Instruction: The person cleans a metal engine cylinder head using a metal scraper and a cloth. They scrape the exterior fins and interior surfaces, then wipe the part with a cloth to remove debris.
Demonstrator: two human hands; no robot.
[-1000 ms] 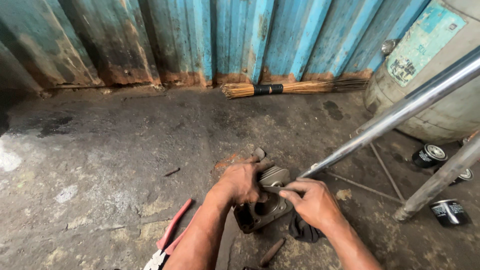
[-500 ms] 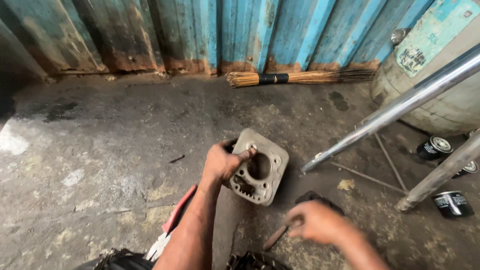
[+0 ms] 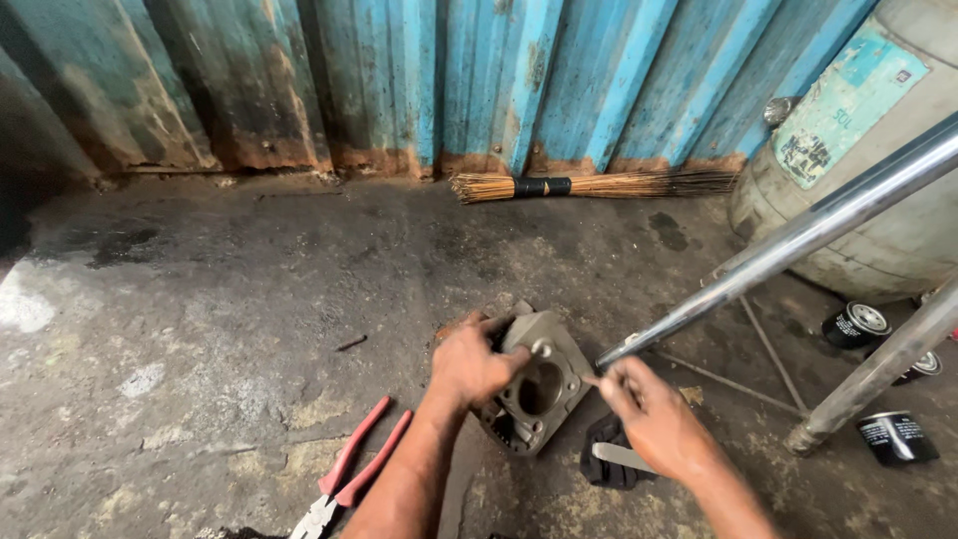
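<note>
A grey metal engine cylinder block (image 3: 539, 394) with a round bore stands tilted on the dirty concrete floor. My left hand (image 3: 469, 361) grips its upper left edge. My right hand (image 3: 649, 419) hovers just right of the block, thumb and fingers pinched near its right corner; whether they hold a small part I cannot tell. Beneath the right hand lies a dark rag (image 3: 604, 464) with a flat metal tool (image 3: 621, 457) on it.
Red-handled pliers (image 3: 349, 469) lie on the floor to the left. A shiny metal tube (image 3: 798, 240) slants in from the right, beside a second tube (image 3: 878, 369). Black oil filters (image 3: 856, 324) (image 3: 896, 437), a large drum (image 3: 858, 160), a stick broom (image 3: 589, 186) and a blue corrugated wall (image 3: 449, 80) surround.
My left hand lifted the block off the floor pile and now holds it tilted lower. My right hand swung away downward, then came back up to the block's right side.
</note>
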